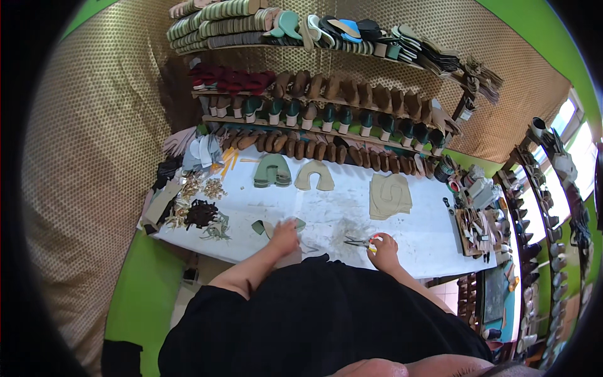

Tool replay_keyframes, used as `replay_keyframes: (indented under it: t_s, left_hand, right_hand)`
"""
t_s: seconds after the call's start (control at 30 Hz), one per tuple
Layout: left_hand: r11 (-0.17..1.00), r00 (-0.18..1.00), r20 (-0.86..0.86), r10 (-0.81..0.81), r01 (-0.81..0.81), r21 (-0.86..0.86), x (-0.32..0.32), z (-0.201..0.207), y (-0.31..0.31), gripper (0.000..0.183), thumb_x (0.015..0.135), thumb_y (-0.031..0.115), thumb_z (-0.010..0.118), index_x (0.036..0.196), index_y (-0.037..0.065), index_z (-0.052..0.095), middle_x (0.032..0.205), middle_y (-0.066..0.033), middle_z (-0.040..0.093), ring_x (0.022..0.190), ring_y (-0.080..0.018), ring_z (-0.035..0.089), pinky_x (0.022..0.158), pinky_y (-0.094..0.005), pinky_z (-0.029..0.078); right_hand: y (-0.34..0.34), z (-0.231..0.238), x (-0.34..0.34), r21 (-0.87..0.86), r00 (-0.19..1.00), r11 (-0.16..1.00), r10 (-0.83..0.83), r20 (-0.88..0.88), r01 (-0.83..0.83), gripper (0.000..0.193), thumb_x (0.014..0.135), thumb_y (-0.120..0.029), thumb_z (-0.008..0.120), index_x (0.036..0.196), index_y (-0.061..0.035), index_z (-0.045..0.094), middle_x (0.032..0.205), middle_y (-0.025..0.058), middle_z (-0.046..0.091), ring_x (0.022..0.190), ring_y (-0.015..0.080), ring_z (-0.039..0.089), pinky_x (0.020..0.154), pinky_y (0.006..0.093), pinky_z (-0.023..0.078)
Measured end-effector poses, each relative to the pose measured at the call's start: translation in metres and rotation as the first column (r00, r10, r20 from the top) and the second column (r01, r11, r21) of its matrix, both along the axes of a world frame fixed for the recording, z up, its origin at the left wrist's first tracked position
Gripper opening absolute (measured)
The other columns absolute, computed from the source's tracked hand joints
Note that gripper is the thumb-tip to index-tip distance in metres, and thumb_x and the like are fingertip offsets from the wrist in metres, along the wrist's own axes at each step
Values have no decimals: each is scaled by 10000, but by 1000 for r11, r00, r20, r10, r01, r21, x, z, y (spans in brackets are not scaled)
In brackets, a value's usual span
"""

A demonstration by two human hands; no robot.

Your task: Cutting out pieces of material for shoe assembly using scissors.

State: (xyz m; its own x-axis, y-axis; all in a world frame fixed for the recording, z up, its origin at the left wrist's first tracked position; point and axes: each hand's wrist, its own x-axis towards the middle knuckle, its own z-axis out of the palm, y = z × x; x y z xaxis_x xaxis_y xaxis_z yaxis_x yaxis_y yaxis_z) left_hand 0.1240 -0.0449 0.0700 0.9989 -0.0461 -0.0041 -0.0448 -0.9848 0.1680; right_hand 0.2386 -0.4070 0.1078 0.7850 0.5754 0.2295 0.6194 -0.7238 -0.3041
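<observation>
My left hand (pixel 284 236) is low over the near part of the white-covered table, its fingers closed on a green and beige curved piece (pixel 258 227). The hand hides the middle of that piece, and its green ends show on either side. To the right, my right hand (pixel 385 252) grips scissors (pixel 357 242) by their red and yellow handles. The blades point left and stand apart, with nothing between them. Farther back lie a stack of green U-shaped pieces (pixel 272 171), a beige U-shaped piece (pixel 315 176) and a stack of beige cut pieces (pixel 390 197).
Gold-coloured fittings (pixel 192 186), dark brown strips (pixel 201 214) and green scraps (pixel 217 228) lie at the table's left. A holder with tools (pixel 475 232) stands at the right edge. Shelves of shoes (pixel 292 113) rise behind the white table (pixel 333 204).
</observation>
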Motion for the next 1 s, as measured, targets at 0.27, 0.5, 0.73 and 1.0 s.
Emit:
replay_keyframes:
  t_s: [0.27,0.5,0.73,1.0]
  left_hand:
    - [763,726,244,643,-583,-279,-53,31,118,100,692,203,699,752,124,690,1446,-184,493,1368,-404,389,1114,-622,248]
    - [482,468,119,876,-861,-163,-110,19,190,292,764,310,660,948,104,755,1496,-139,437,1383,-368,367,1098,-672,234]
    - [220,222,-19,975,-974,-58,-133,29,210,495,802,270,655,1250,66,594,1585,-168,257,1455,-409,217,1141,-631,202]
    - [731,732,-19,681,-679,65,-83,-8,157,435,809,457,655,1066,117,744,1592,-203,230,1474,-446,119,1146,-610,192]
  right_hand:
    - [11,-11,3,-99,997,995,1,-83,-10,370,769,-342,739,1043,-96,701,1218,172,556,1186,370,493,992,520,396]
    - [28,-14,-9,-81,996,996,25,-87,-32,363,770,-331,744,1040,-94,695,1252,171,547,1199,369,496,983,510,412]
    - [35,-16,-18,-79,989,997,-19,-148,7,359,759,-320,751,1025,-85,697,1272,168,539,1233,366,471,1015,523,378]
    - [34,-15,-20,-119,991,990,-89,-96,78,349,768,-320,746,1035,-99,699,1308,149,516,1256,363,451,1046,570,336]
